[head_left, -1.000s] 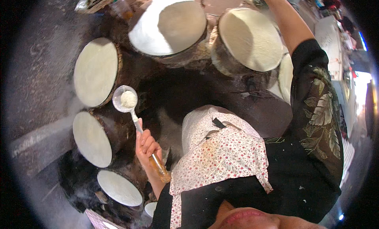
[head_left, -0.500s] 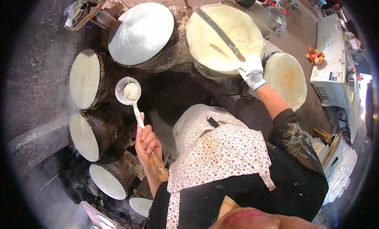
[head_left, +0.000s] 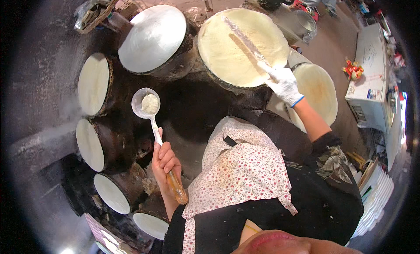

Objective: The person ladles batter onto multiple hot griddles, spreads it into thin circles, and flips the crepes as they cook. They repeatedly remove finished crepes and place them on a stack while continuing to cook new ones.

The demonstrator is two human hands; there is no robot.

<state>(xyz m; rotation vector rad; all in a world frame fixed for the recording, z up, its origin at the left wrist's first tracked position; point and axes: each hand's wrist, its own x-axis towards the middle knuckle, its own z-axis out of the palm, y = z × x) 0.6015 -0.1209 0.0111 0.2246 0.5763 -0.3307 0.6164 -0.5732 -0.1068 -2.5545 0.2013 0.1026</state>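
Note:
My left hand [head_left: 165, 166] grips the handle of a ladle [head_left: 146, 101] that holds pale batter in its bowl, tilted up beside my apron. My right hand [head_left: 284, 85], in a white glove, is closed on a long, flat scraper [head_left: 236, 33]. The scraper lies across a large round pale-yellow sheet of batter [head_left: 218, 52] on a drum-like griddle. Beside that, at the right, a browned round sheet [head_left: 317, 96] covers another griddle. Left of it is a white-topped griddle [head_left: 153, 37].
More round griddles [head_left: 89, 144] curve around my left and lower side. A wooden rack [head_left: 96, 15] stands at the top left. At the right are a white chest freezer [head_left: 365, 79] and stacked white sheets [head_left: 376, 201]. Another person's legs [head_left: 315, 0] show at the top.
My right arm, at first reaching out of view, came down over the yellow griddle with the scraper, which has since shifted slightly. My left hand still holds the ladle.

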